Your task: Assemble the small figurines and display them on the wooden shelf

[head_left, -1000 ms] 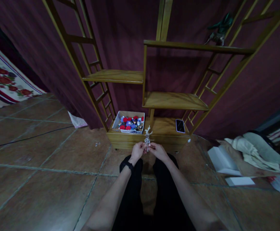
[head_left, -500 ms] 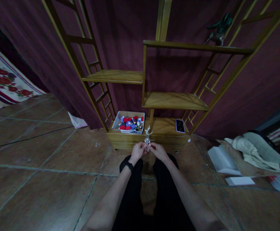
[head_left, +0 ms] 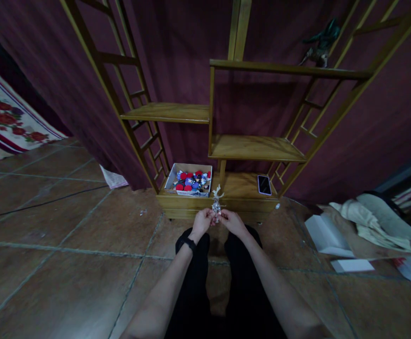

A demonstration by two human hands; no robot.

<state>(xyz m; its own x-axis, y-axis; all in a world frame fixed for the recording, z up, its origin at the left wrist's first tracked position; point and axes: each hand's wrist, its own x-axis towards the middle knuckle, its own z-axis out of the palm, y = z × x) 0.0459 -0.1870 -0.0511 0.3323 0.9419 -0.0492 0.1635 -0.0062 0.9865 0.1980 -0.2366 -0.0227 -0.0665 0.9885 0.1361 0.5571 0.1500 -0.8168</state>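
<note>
Between my two hands is a small pale, silvery figurine (head_left: 216,205) with antler-like branches at its top, held upright in front of the low wooden shelf. My left hand (head_left: 203,222), below a dark wristband, pinches its lower left side. On the other side, the fingers of my right hand (head_left: 233,221) are closed on its lower right. The fingertips cover part of its base, and fine detail is too small to make out. Just beyond, an open white box (head_left: 170,182) on the bottom shelf holds several red, purple and white figures (head_left: 191,181).
A wooden display rack (head_left: 182,111) stands before a dark red curtain. On its bottom board lies a phone (head_left: 264,184); a dark green figure (head_left: 323,42) stands on the upper right shelf. White boxes (head_left: 327,235) and a crumpled cloth (head_left: 371,223) lie on the tiled floor at right.
</note>
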